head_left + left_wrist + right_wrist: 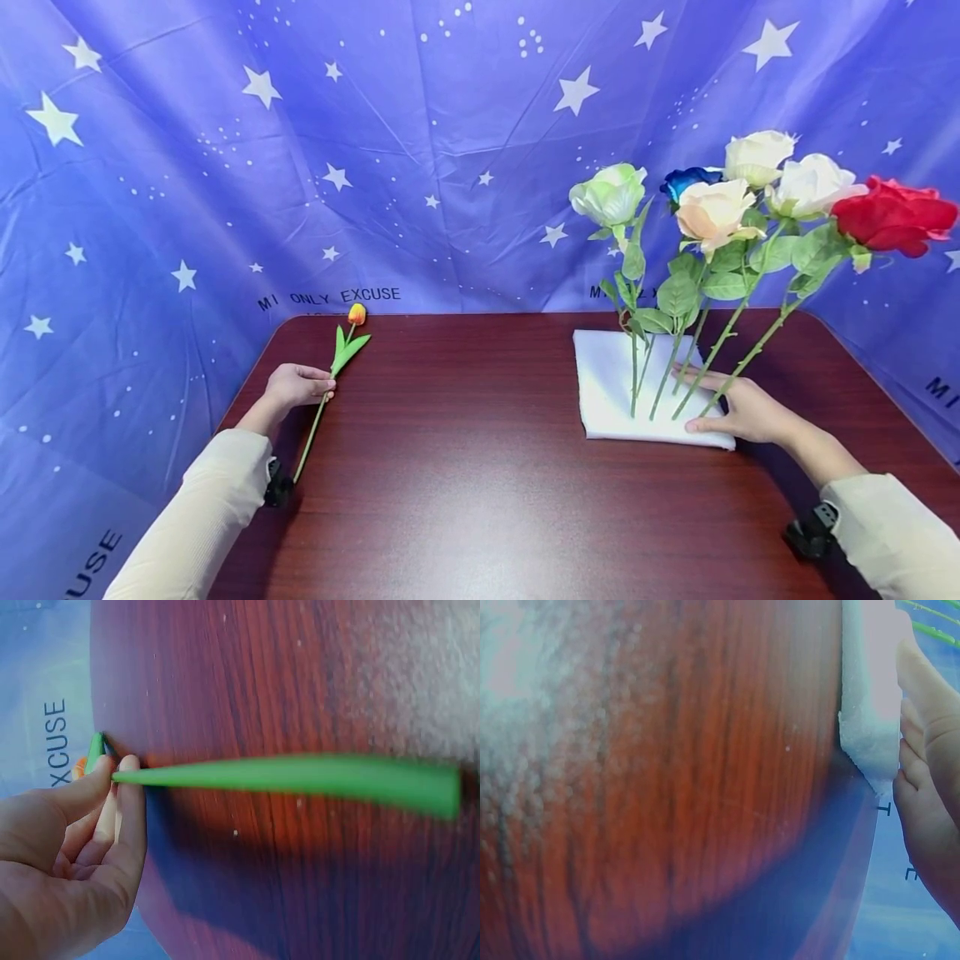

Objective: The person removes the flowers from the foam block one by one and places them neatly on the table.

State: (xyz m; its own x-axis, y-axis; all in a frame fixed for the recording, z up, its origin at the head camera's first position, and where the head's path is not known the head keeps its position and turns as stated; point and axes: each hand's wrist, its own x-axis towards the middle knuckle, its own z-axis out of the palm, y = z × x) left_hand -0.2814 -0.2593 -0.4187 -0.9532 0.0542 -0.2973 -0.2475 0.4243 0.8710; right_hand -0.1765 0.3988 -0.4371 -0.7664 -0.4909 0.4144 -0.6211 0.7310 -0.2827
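In the head view my left hand [297,387] pinches the stem of an orange and yellow tulip [357,314] just below its green leaves, at the table's left side. The left wrist view shows the long green stem [300,778] running from thumb and fingertips back toward the camera. My right hand [752,410] rests on the right part of a white foam block [600,392], thumb near the front edge and fingers stretched behind the stems. Several roses stand in the block, among them a red rose [892,215], a peach rose [714,215] and a pale green rose [611,196].
The dark red wooden table [465,433] spreads between the hands. A blue curtain [450,150] with white stars hangs close behind its back edge. The rose heads lean right, over my right forearm's side.
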